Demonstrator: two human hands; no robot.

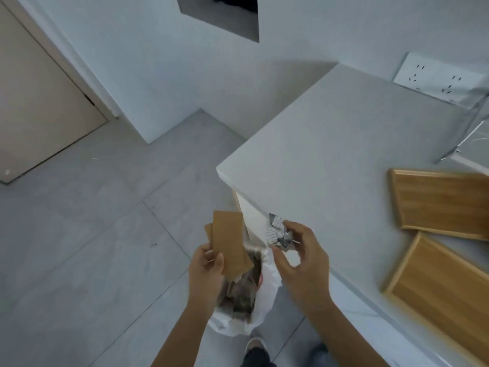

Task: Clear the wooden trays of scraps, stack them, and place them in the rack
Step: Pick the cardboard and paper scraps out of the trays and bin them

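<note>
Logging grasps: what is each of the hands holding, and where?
Left hand pinches brown paper scraps at their lower edge; right hand grips a crumpled silver wrapper by its right side.

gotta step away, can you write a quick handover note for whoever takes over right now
Left hand: holds brown paper scraps above the bin.
Right hand: pinches a crumpled wrapper, also over the bin.
Trays: two wooden trays lie side by side on the counter, not stacked; what shows of them looks bare, though both run out of frame.
Done: scraps lifted off the trays, it seems.
Left: drop the scraps in the bin, stack the trays, put them in the rack, which is not in view.
</note>
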